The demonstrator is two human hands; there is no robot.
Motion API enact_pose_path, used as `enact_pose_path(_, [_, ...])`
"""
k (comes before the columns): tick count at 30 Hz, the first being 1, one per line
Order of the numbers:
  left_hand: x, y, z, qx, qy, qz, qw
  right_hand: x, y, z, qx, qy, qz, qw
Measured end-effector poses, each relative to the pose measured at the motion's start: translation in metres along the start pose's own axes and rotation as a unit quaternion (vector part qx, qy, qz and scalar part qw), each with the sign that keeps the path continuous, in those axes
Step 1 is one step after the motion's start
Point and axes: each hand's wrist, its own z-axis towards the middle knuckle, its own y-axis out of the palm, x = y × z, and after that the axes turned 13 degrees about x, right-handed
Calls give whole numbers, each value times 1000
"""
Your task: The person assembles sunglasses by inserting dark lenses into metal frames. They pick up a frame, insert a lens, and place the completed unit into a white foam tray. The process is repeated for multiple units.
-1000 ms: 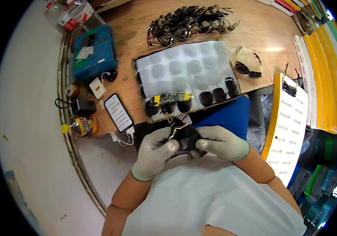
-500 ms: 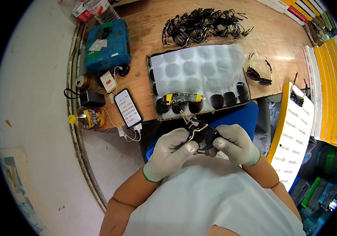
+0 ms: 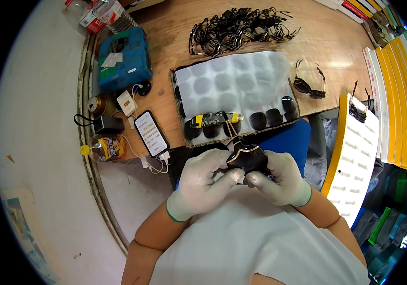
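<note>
Both of my hands wear pale gloves and grip one pair of dark sunglasses [image 3: 246,156] with gold trim, held close above my lap. My left hand [image 3: 202,179] pinches its left side and my right hand [image 3: 279,178] holds its right side. Just beyond them a cardboard tray [image 3: 234,90] covered with a white dimpled sheet holds a row of dark sunglasses along its near edge.
A heap of black sunglasses [image 3: 241,28] lies at the back of the wooden table [image 3: 336,57]. One loose pair [image 3: 308,80] lies right of the tray. A phone [image 3: 151,134], a blue case [image 3: 123,59], a bottle [image 3: 103,147] and a charger [image 3: 106,124] sit left. White and yellow trays [image 3: 360,147] stand right.
The view has shifted, so the table sits lower and nearer in frame. My hands keep hold of the sunglasses and have turned them slightly.
</note>
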Motion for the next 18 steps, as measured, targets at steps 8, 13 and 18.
enact_pose_path(8, [-8,19,11,-53,-48,53,996,25,-24,-1,-13,-45,12,999])
enact_pose_path(13, [-7,42,50,-165,126,128,970,35,-42,1,1,31,61,998])
enact_pose_path(18, [-9,76,74,-123,88,203,967,77,-83,10,139,2,-226,964])
